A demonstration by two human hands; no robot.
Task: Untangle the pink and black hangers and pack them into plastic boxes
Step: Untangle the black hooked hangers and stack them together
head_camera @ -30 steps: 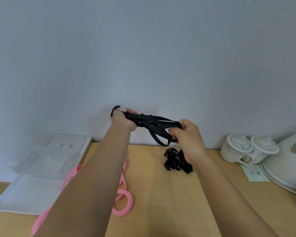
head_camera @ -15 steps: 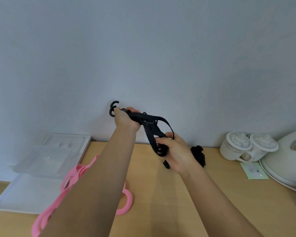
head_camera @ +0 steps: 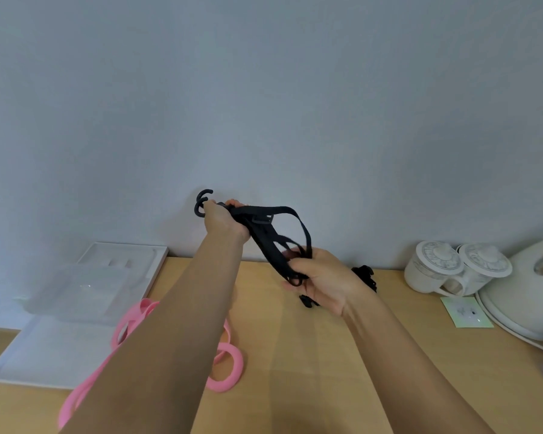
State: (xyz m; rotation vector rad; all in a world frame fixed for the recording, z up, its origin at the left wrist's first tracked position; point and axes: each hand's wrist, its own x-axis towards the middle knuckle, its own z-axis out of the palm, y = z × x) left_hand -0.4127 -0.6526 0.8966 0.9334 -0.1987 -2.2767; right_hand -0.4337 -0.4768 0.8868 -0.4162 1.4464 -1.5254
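Observation:
Black hangers (head_camera: 265, 236) are held in the air in front of the wall, their hooks poking out past my left hand (head_camera: 224, 222), which grips the hook end. My right hand (head_camera: 322, 278) is closed around their lower, looped ends. More black hangers (head_camera: 365, 275) lie on the wooden table behind my right wrist, partly hidden. Pink hangers (head_camera: 226, 368) lie on the table under my left forearm, mostly covered by it. A clear plastic box (head_camera: 79, 292) sits at the left on a white tray.
The white tray (head_camera: 29, 355) fills the table's left side, against the wall. Two white lidded cups (head_camera: 452, 270) and a white kettle (head_camera: 530, 296) stand at the right, with a small green card (head_camera: 466, 311) in front of them.
My right hand has dropped lower and turned palm up, pulling the black hangers' far ends down. The left hand stayed high. The black pile on the table now shows right of my wrist.

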